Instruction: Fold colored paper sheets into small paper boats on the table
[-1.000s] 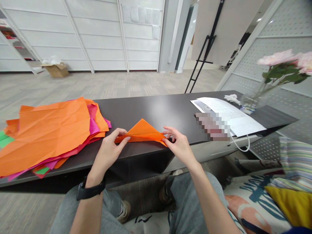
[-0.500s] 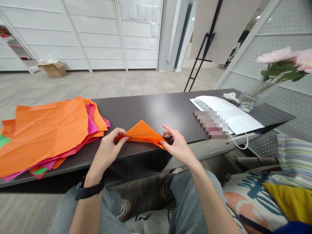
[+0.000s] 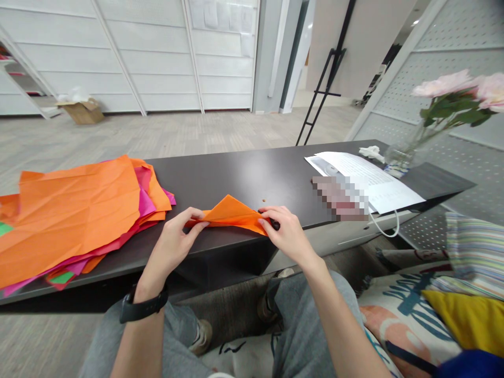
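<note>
A folded orange sheet of paper [image 3: 230, 214] is stretched between my two hands at the front edge of the dark table, its upper part rising to a triangular point. My left hand [image 3: 181, 231] pinches the left end between thumb and fingers. At the right end, my right hand [image 3: 286, 231] has its thumb and fingers closed on the corner. A small dark object [image 3: 275, 224] shows partly beneath the right hand; its kind is hidden. To the left lies a pile of creased orange sheets [image 3: 79, 205], with pink, red and green ones showing at the edges.
White printed papers [image 3: 374, 184] and a blurred-out item [image 3: 342, 202] lie at the right of the table [image 3: 205, 173]. Behind them stand a crumpled white tissue [image 3: 371, 153] and a glass vase [image 3: 399, 157] with pink flowers. Cushions [image 3: 413, 315] sit at the lower right.
The right hand's fingers, previously raised and spread, have come down and closed on the right corner of the orange paper. My left hand keeps its pinch. The view has shifted slightly.
</note>
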